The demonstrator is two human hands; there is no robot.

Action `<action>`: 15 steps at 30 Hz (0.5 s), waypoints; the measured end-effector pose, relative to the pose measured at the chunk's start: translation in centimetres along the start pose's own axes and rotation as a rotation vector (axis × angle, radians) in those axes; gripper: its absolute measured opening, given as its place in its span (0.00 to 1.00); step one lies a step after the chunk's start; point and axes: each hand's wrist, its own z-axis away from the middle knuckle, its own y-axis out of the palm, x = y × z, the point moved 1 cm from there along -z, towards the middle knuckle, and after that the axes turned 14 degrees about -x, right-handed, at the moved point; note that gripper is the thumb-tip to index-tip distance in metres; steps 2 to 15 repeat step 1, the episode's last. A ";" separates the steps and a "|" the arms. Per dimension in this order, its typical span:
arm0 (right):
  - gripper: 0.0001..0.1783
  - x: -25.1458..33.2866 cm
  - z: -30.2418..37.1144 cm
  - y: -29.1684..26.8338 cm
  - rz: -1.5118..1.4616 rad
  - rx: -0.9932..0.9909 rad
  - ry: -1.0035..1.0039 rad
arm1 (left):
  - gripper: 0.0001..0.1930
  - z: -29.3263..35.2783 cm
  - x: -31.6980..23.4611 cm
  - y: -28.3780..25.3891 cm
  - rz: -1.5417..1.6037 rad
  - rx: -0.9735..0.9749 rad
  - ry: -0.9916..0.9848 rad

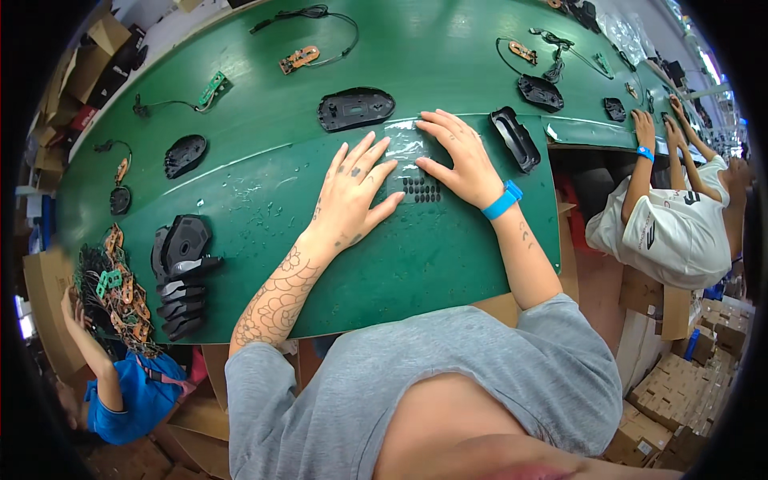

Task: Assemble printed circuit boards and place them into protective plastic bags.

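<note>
A clear sheet carrying rows of small black pads (pixel 422 190) lies flat on the green table between my two hands. My left hand (pixel 352 188) rests at its left, palm down, fingers stretched and spread. My right hand (pixel 462 164) is on its right side, thumb and fingers apart, fingertips at the sheet's upper part. Neither hand grips anything. Just beyond lies a black computer mouse shell half (pixel 356 109), its inside facing up. Another black shell piece (pixel 516 140), a hollow one, sits to the right of my right hand.
A stack of black mouse covers (pixel 183 280) stands at the left, beside a heap of circuit boards and cables (pixel 124 296). More shells and an orange board with cable (pixel 299 59) lie farther back. Co-workers sit at both sides; cardboard boxes (pixel 680 384) are at the lower right.
</note>
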 end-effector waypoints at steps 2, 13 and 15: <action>0.32 -0.1 0.0 0.1 -0.001 0.001 -0.011 | 0.27 -0.1 0.1 0.1 0.005 0.000 0.003; 0.32 -0.1 0.0 0.1 -0.001 0.001 -0.011 | 0.27 -0.1 0.1 0.1 0.005 0.000 0.003; 0.32 -0.1 0.0 0.1 -0.001 0.001 -0.011 | 0.27 -0.1 0.1 0.1 0.005 0.000 0.003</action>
